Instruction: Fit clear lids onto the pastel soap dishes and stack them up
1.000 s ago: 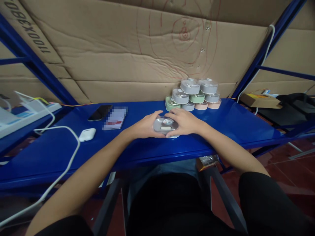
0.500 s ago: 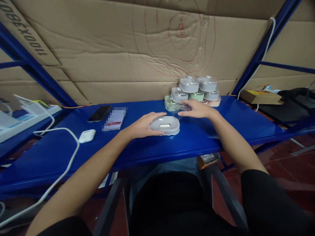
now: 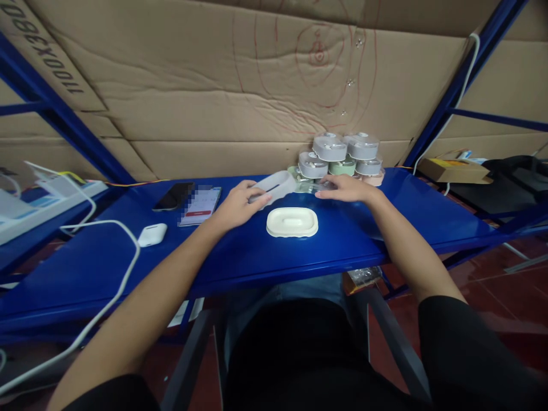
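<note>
My left hand grips a grey oval tray by its left end, fingers closed on its rim. The grey tray is tilted and raised off the table, its slot showing. Below and to the right of it, a cream oval base with a raised bar in the middle lies flat on the blue table. Over to the right, my right hand has its fingers on a clear plastic cover, close in front of the stacked boxes. My right fingertips are partly hidden.
Stacked oval boxes in grey, green and pink, with clear tops, stand at the back. Two phones and a white earbud case lie on the left. A white cable crosses the table's left side. Cardboard walls the back.
My left hand has lifted the grey tray up and off the cream base, tilting it, and the base now shows. My right hand stays nearly in place at the clear cover.
</note>
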A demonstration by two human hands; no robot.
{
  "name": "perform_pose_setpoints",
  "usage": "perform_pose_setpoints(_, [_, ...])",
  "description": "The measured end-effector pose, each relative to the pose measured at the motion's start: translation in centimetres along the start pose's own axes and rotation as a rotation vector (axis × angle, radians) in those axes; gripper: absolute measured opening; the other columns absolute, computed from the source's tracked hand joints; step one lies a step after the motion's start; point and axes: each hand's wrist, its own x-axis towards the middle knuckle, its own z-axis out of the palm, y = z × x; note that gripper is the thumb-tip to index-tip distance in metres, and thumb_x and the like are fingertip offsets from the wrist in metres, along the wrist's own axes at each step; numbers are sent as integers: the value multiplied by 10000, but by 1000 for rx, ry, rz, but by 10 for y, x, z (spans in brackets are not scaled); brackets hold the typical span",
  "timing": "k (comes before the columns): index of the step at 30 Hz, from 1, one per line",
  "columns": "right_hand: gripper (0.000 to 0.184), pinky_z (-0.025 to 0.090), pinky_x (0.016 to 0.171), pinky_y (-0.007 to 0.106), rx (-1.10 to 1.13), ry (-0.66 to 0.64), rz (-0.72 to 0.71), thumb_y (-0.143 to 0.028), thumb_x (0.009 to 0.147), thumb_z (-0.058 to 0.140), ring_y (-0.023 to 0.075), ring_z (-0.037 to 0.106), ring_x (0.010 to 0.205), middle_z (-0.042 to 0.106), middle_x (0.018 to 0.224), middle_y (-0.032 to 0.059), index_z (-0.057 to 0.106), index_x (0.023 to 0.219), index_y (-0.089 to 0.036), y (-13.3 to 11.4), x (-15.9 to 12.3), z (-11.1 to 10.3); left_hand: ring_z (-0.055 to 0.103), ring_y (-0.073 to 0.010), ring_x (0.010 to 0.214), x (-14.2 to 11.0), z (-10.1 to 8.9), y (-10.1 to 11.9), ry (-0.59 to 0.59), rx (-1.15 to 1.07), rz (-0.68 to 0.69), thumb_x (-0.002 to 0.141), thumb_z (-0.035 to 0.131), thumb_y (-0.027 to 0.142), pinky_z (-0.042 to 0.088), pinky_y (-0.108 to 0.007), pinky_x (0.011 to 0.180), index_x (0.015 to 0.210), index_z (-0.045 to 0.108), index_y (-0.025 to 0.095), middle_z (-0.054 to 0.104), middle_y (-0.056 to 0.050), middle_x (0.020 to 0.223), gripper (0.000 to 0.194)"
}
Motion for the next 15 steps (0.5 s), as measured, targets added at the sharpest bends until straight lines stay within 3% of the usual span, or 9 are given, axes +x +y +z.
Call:
perform_pose_setpoints(3, [790,604,1090,567,3,-56,-44,-809,908,757,408,763,1251,797,1405,142,721,1457,-243,5,2,3,587,-438,1416,1,-1,-17,38,98,-136,1045,529,737,499,-627,1236,1176,877,198,713,-182,1279,655])
perform_pose_setpoints(7, [898,586,1159,572,-41,-104,-84,-644,804,922,436,727,1354,728,1544,175,663,1547,-210,9,6,9,618,-448,1365,1,3,-28,-32,192,-251,1008,544,769,526,-620,1199,1232,861,184,642,-199,1312,702])
perform_pose_setpoints(10, [1015,555,1218,578,-77,-134,-59,-543,743,993,454,692,1423,684,1609,197,611,1612,-184,10,9,13,642,-434,1341,1,6,-28,-87,208,-262,985,562,771,516,-596,1218,1304,834,178,617,-192,1319,727])
perform_pose_setpoints(15, [1076,512,1282,587,-80,-142,-48,-561,737,1006,456,634,1512,621,1691,175,577,1663,-218,11,11,16,611,-433,1390,1,8,-29,-98,169,-224,879,727,737,489,-570,1265,1380,790,198,633,-170,1313,737])
